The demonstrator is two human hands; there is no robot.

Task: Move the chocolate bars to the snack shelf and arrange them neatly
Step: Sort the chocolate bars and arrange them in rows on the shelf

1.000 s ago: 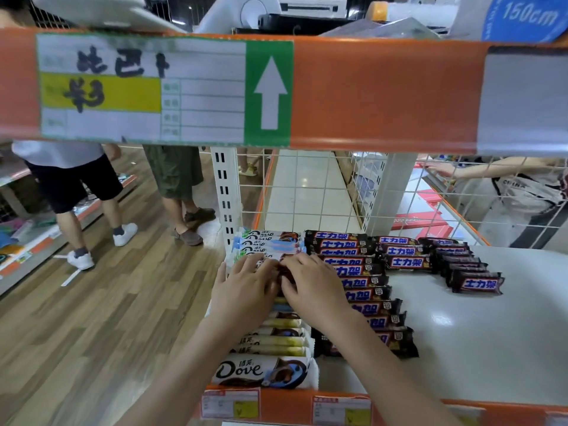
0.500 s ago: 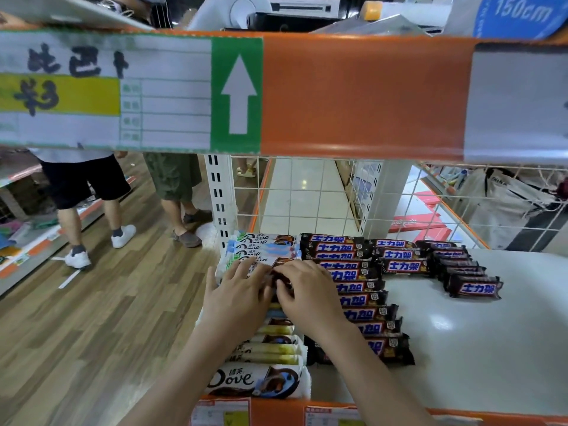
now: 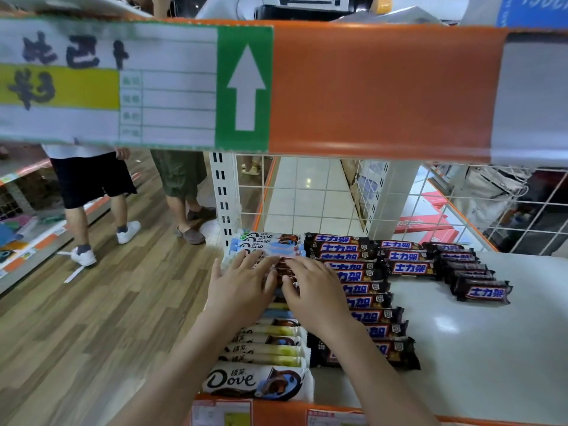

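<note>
A column of white Dove chocolate bars (image 3: 261, 381) runs front to back along the left end of the white snack shelf (image 3: 479, 348). My left hand (image 3: 241, 287) and my right hand (image 3: 315, 292) lie side by side on the middle of that column. Their fingers are spread fairly flat and press on the bars, and the bars beneath them are hidden. Just right of the Dove bars is a column of dark brown bars with blue labels (image 3: 368, 299). Two shorter rows of the same dark bars (image 3: 410, 267) (image 3: 479, 292) lie further right at the back.
The orange edge of the upper shelf (image 3: 384, 87), with a paper label and a green arrow, hangs close overhead. A white wire mesh (image 3: 310, 192) and an upright post (image 3: 224, 195) back the shelf. Two people (image 3: 92, 179) (image 3: 181, 176) stand on the wooden floor at left.
Both hands stay together on the Dove column, hardly shifted. The view has drifted, so the overhead label sits further left.
</note>
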